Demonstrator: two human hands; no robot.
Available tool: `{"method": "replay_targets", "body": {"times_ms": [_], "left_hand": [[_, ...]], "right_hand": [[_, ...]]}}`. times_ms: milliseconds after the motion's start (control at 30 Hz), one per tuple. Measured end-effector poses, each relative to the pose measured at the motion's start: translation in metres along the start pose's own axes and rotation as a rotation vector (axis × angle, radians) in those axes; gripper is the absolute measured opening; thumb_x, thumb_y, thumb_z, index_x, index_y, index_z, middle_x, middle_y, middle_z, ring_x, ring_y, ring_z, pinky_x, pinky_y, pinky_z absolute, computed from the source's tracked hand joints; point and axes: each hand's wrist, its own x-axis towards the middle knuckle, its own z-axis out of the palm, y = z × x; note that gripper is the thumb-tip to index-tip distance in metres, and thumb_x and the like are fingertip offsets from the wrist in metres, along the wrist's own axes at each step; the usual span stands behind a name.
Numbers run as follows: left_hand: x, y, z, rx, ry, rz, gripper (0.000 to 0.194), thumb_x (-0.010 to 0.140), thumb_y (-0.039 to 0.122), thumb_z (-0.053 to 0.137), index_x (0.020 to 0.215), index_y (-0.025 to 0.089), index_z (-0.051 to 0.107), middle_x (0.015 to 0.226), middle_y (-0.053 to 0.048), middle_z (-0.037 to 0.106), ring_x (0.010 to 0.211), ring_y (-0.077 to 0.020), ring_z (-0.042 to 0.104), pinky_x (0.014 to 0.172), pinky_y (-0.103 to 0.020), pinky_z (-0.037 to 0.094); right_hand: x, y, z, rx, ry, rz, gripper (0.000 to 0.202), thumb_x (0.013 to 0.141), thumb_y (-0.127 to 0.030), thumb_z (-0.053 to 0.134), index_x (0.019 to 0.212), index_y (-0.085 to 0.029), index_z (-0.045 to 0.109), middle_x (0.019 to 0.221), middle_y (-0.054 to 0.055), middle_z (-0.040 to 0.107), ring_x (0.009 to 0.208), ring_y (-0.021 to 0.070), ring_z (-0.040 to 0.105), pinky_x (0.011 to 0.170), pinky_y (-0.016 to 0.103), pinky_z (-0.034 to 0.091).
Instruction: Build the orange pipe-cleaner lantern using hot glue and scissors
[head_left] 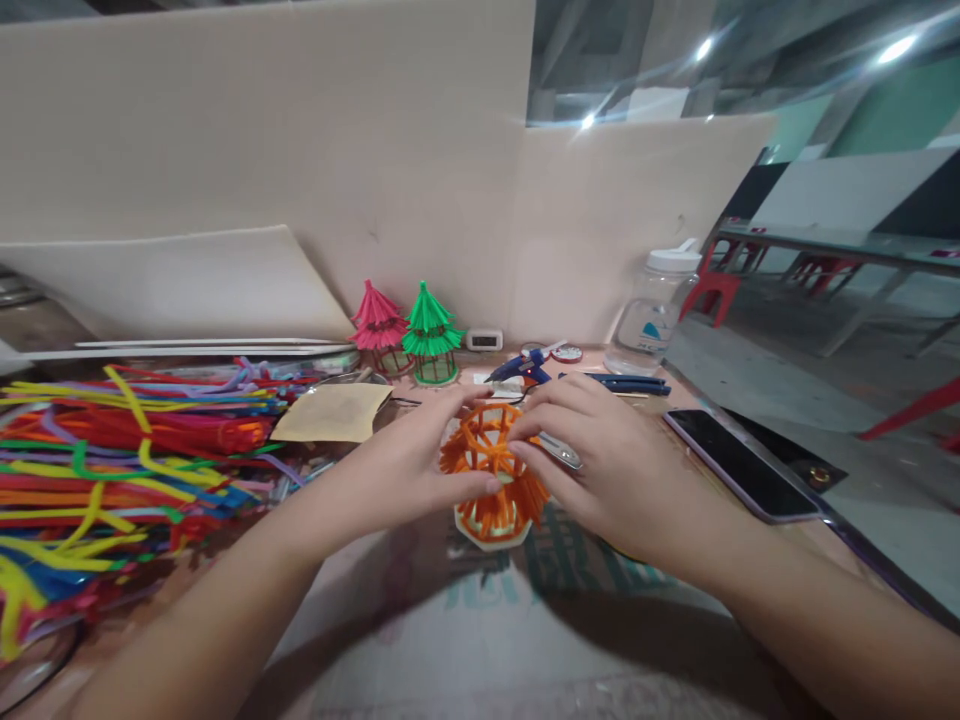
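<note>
While the left hand (416, 468) curls around the left side of an orange model (499, 458) between both hands, the right hand (604, 440) pinches its right side, a metal tool (561, 451) tucked in its grasp.

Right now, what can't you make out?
All in the head view:
Orange model: partly covered by the left hand and right hand.
Silver thing: partly hidden by the right hand.
Display: digits too small.
Bottle: lettering blurred.
Strips: blurred, cut off by the left edge.

2 hands (420, 470) (607, 455), 3 craft mdls (495, 510) (375, 320) (431, 330), 1 ph (742, 465)
</note>
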Motion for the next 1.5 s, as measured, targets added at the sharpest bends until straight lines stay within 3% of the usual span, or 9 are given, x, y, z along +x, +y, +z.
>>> {"method": "replay_targets", "body": {"times_ms": [400,800,1033,1133,1300,1500], "left_hand": [[0.003,0.004,0.008,-0.050,-0.021,-0.054,0.062,0.087,0.032,0.068,0.143,0.021,0.043,0.141,-0.012,0.057,0.127,-0.0274,0.057,0.104,-0.045,0.048],[0.004,0.004,0.007,-0.033,-0.003,-0.042,0.062,0.087,0.036,0.068,0.142,0.022,0.044,0.140,-0.013,0.058,0.126,-0.0286,0.058,0.103,-0.046,0.049],[0.004,0.001,0.007,-0.034,0.012,-0.044,0.063,0.085,0.035,0.069,0.142,0.022,0.045,0.137,-0.013,0.060,0.122,-0.0289,0.061,0.099,-0.046,0.051],[0.003,-0.001,0.007,-0.030,-0.010,-0.087,0.065,0.086,0.036,0.068,0.144,0.021,0.043,0.143,-0.014,0.056,0.127,-0.0296,0.057,0.103,-0.047,0.049],[0.004,0.000,0.007,0.010,-0.009,-0.060,0.064,0.086,0.034,0.068,0.143,0.022,0.043,0.137,-0.012,0.060,0.121,-0.0289,0.061,0.097,-0.043,0.053],[0.001,0.001,0.002,0.060,-0.010,-0.010,0.066,0.087,0.045,0.069,0.143,0.024,0.041,0.140,-0.012,0.058,0.124,-0.0289,0.059,0.099,-0.044,0.051]], "right_hand": [[0.002,0.001,0.004,0.079,-0.005,0.024,0.009,0.093,-0.017,0.061,0.087,-0.014,0.068,0.092,0.007,0.068,0.093,0.0215,0.060,0.085,0.036,0.048],[0.002,0.001,0.003,0.051,-0.040,0.015,0.009,0.092,-0.015,0.059,0.088,-0.016,0.068,0.091,0.007,0.068,0.094,0.0230,0.060,0.085,0.038,0.050],[-0.002,0.012,-0.005,0.062,0.085,0.051,0.015,0.096,-0.024,0.058,0.101,-0.017,0.071,0.096,0.007,0.072,0.093,0.0222,0.064,0.083,0.037,0.050],[-0.010,0.017,-0.005,0.175,0.034,0.183,0.013,0.094,-0.022,0.061,0.097,-0.021,0.073,0.091,0.002,0.076,0.083,0.0173,0.068,0.075,0.031,0.051],[-0.020,0.017,0.011,0.216,-0.094,0.303,0.015,0.092,-0.024,0.064,0.098,-0.024,0.078,0.092,0.001,0.080,0.079,0.0184,0.073,0.071,0.031,0.051],[-0.020,0.013,0.027,0.263,-0.119,0.302,0.018,0.092,-0.023,0.062,0.100,-0.023,0.078,0.090,0.001,0.081,0.072,0.0167,0.072,0.064,0.028,0.049]]}}
